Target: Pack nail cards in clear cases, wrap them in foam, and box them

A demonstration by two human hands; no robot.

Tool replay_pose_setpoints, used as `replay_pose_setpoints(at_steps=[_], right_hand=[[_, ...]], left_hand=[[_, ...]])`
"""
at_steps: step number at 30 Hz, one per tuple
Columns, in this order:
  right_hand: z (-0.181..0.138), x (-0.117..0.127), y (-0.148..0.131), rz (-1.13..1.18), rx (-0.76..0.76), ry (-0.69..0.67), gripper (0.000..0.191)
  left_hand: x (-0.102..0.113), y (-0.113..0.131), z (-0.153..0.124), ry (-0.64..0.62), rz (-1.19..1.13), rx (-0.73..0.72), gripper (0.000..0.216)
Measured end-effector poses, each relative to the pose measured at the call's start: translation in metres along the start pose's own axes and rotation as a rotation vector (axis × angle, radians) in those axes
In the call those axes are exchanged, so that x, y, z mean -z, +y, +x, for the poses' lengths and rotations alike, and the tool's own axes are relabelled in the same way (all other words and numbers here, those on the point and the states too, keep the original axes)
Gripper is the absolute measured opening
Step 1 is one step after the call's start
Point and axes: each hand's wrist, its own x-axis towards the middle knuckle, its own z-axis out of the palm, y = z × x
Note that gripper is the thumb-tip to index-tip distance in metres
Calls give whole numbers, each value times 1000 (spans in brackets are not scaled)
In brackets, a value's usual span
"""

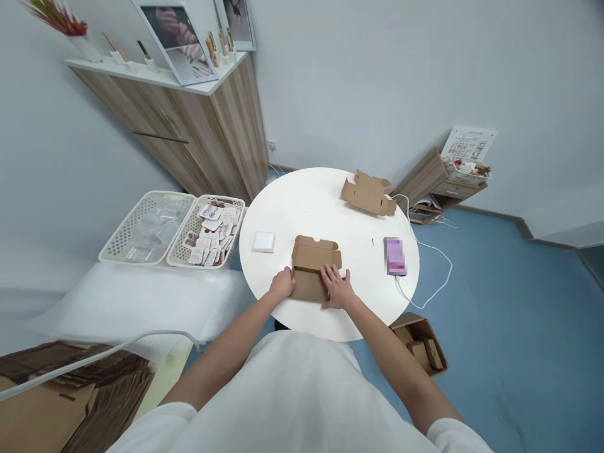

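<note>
A brown cardboard box, partly folded with its flapped lid raised at the far side, lies at the near edge of the round white table. My left hand is closed around the box's left side, its fingertips partly hidden. My right hand rests with spread fingers on the box's right side wall. To the left of the box lies a flat white packet. A second cardboard piece, unfolded, sits at the table's far right.
A phone with a white cable lies at the table's right. Left stand white baskets, one of small cards, one of clear plastic pieces. A carton is on the floor at right; flat cardboard is stacked lower left.
</note>
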Motion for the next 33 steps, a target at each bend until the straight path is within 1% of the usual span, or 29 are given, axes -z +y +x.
replay_pose_setpoints(at_steps=[5, 8, 10, 12, 14, 16, 19, 21, 23, 25, 27, 28, 30, 31, 33], right_hand=[[4, -1, 7, 48, 46, 4, 121], [7, 1, 15, 68, 73, 12, 119], [9, 2, 23, 76, 76, 22, 119], [9, 3, 30, 83, 68, 31, 119], [10, 3, 37, 86, 67, 38, 120], [10, 3, 40, 87, 84, 43, 119], [10, 4, 42, 97, 112, 51, 118], [6, 5, 44, 125, 125, 69, 118], [-2, 2, 48, 183, 115, 117, 114], [-13, -5, 54, 278, 38, 209, 103], [-25, -17, 60, 407, -126, 303, 88], [-30, -24, 61, 483, -224, 327, 82], [-36, -37, 62, 649, -378, 312, 75], [-37, -41, 61, 734, -423, 291, 73], [-36, -44, 58, 886, -453, 266, 68]], left_hand=[[-7, 6, 0, 57, 105, 37, 18], [-9, 8, -4, 96, 66, 39, 21], [-8, 7, -11, 123, -32, -7, 32], [-5, 7, -19, 126, -113, -102, 57], [-1, 10, -25, 75, -90, -199, 88], [6, 16, -26, -19, 13, -250, 107], [13, 30, -18, -127, 137, -217, 114], [14, 36, -12, -152, 163, -189, 114], [13, 37, -8, -161, 157, -177, 115], [11, 35, -6, -162, 133, -178, 114], [9, 31, -7, -155, 113, -189, 114], [8, 30, -7, -150, 106, -197, 114], [6, 28, -7, -140, 97, -213, 114], [5, 27, -8, -138, 95, -221, 114], [5, 27, -8, -135, 91, -231, 114]])
